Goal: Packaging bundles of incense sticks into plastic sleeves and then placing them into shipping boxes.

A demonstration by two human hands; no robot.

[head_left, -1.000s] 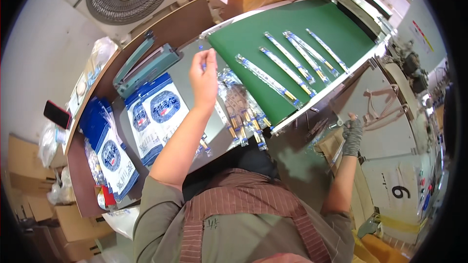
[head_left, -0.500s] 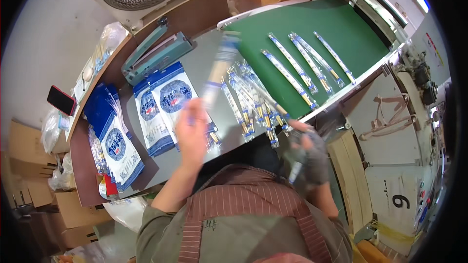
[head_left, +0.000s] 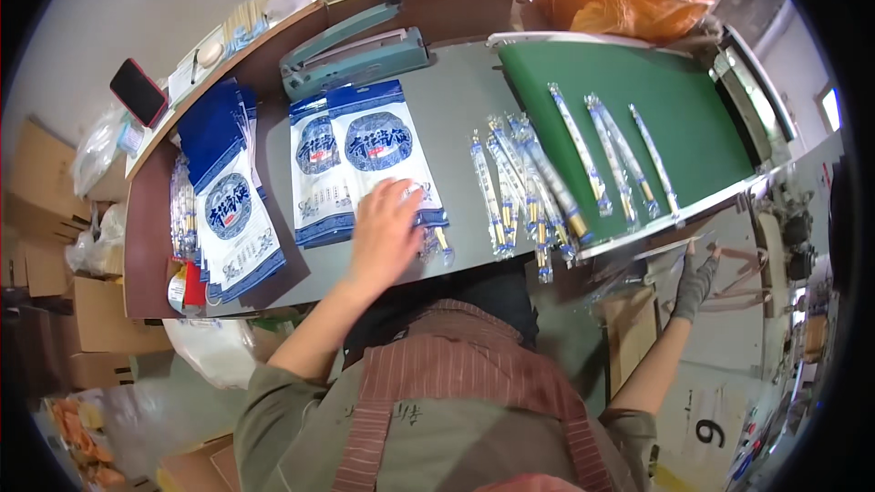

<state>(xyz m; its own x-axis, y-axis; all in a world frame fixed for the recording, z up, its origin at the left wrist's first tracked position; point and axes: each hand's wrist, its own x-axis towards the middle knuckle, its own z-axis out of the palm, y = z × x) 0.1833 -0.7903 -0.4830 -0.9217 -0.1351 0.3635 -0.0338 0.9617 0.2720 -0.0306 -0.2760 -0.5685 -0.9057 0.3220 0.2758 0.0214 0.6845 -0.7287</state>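
Observation:
My bare left hand point(head_left: 387, 232) lies over the lower part of a white and blue printed bag point(head_left: 378, 141), fingers stretched out and apart. A similar bag point(head_left: 316, 164) lies partly under that one. Beside the hand, the ends of wrapped chopsticks point(head_left: 442, 241) stick out at the bag's bottom corner. To the right, past the table, my right hand point(head_left: 697, 282) in a grey fingerless glove reaches out with fingertips apart. Near its fingertips is a thin pale streak, too blurred to name. A heap of wrapped chopsticks point(head_left: 529, 187) lies between the hands.
Single wrapped chopstick packs point(head_left: 579, 146) lie on the green conveyor belt point(head_left: 679, 82) at right. A teal sealer point(head_left: 355, 55) stands at the back. More printed bags point(head_left: 237, 205) are stacked at left, beside a raised brown edge. A phone point(head_left: 138, 93) rests on the ledge.
My left hand has come down onto the bag, and the chopstick bundle it held up is no longer in it. My right hand has swung from the heap out to the right.

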